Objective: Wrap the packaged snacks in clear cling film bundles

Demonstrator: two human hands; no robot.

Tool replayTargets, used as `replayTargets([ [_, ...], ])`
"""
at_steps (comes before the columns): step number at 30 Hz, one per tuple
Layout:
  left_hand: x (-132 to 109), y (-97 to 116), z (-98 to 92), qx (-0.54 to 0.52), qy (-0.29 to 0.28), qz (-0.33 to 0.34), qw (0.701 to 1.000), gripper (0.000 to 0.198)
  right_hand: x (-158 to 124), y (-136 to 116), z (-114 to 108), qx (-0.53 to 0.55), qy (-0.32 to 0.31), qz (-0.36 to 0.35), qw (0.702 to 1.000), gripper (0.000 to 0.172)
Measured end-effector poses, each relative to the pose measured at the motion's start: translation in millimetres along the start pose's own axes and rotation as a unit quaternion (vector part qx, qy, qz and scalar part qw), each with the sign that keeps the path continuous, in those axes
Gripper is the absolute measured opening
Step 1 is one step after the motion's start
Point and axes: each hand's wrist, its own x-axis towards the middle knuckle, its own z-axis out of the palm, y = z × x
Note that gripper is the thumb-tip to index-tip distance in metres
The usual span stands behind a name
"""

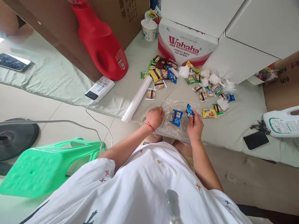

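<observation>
A sheet of clear plastic wrap (167, 129) lies spread at the front edge of the surface, with a blue snack packet (175, 118) flat on it. My left hand (155, 118), a red string round its wrist, is closed at the wrap's left side; its fingertips are mostly hidden, though it seems to grip the film edge. My right hand (195, 125) pinches a second small blue snack packet (189, 110) above the wrap's right side. Just right of that hand is a yellow snack packet (209, 113).
Behind lie several wrapped snacks (159, 70) and plastic-wrapped bundles (213, 78), before a Wahaha carton (187, 43). A plastic wrap roll (137, 99) sits left, near a power bank (100, 89) and red jug (102, 46). Keys (259, 127) and a black pouch (256, 140) are right.
</observation>
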Motion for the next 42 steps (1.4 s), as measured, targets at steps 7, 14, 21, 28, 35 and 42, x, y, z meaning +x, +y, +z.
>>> replayTargets([
  [7,9,-4,-5.0,-0.075,0.013,-0.061,0.995,0.030,-48,-3,18,-0.111,-0.061,-0.026,0.992,0.048],
  [14,16,-15,-3.8,-0.247,0.068,-0.049,0.965,0.022,-50,2,28,-0.159,-0.077,-0.041,0.983,0.051],
  [21,6,-2,-13.6,-0.264,0.099,-0.010,0.959,0.022,-52,-2,26,-0.180,-0.101,-0.032,0.978,0.058],
  [28,5,55,-27.2,-0.264,0.029,0.056,0.962,0.021,-52,-2,27,-0.164,-0.090,-0.018,0.982,0.058],
  [35,30,74,-36.8,-0.286,-0.211,0.033,0.934,0.038,-47,-2,22,-0.134,-0.102,-0.037,0.985,0.059],
  [42,47,75,-46.3,0.007,-0.202,0.243,0.949,0.055,-45,2,14,-0.056,-0.125,-0.045,0.990,0.063],
])
